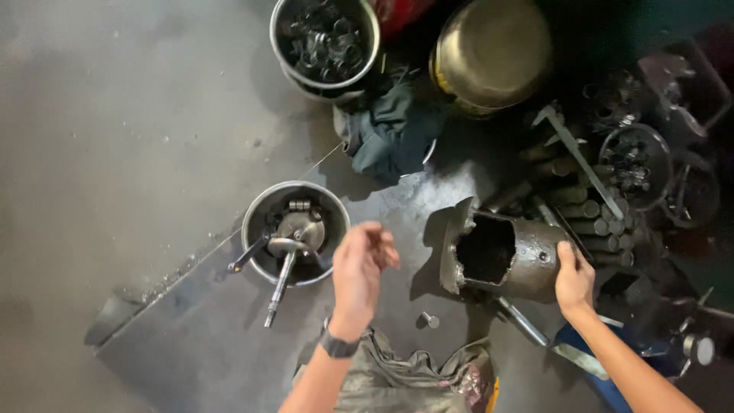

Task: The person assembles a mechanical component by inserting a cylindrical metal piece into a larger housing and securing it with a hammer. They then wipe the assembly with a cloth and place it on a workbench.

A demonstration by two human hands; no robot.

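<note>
My right hand (573, 279) grips the rounded end of a greasy dark metal housing (501, 252) that lies on its side on the floor, its broken-open cavity facing me. My left hand (359, 271), with a dark wristwatch (338, 346) on the wrist, hovers above the floor between the housing and a steel bowl (260, 210). Its fingers are curled loosely and I see nothing in them. The bowl holds a round metal part and long-handled tools that stick out over its rim. A small bolt (430, 320) lies on the floor below the housing.
A second steel bowl (325, 76) of dark small parts stands at the top, beside a brass-coloured pot (493, 50) and a dark cloth (394, 130). Metal cylinders, rods and a wire basket (638, 164) crowd the right. A dirty rag (417, 378) lies near me.
</note>
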